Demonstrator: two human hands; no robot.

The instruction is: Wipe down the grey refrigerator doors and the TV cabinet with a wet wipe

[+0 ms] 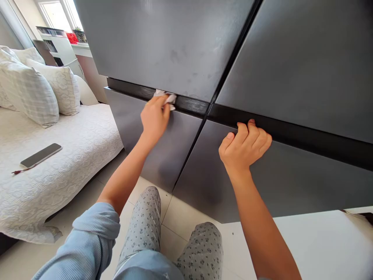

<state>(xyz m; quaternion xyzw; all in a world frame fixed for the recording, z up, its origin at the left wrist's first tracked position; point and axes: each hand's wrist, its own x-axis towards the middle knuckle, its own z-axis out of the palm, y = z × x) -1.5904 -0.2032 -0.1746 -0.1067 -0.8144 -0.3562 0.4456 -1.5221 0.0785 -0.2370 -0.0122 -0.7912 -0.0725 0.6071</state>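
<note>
A large dark grey refrigerator (169,42) with four doors fills the view ahead. My left hand (155,118) pinches a crumpled white tissue (171,99), pressed into the black recessed handle groove (190,105) between the upper and lower left doors. Part of the tissue is hidden behind the fingers. Further right, my right hand (243,144) has its fingers curled over the top edge of the lower right door (279,179). Its fingertips rest at the black groove there, with the thumb lying along the edge. Faint smudges show on the upper left door.
At the left stands a sofa (84,136) with a white quilted cover and several cushions (40,91). A phone (41,155) with a dark red cord lies on it. Behind are a white shelf (60,48) and a window (56,15). Pale tiles (175,212) cover the floor.
</note>
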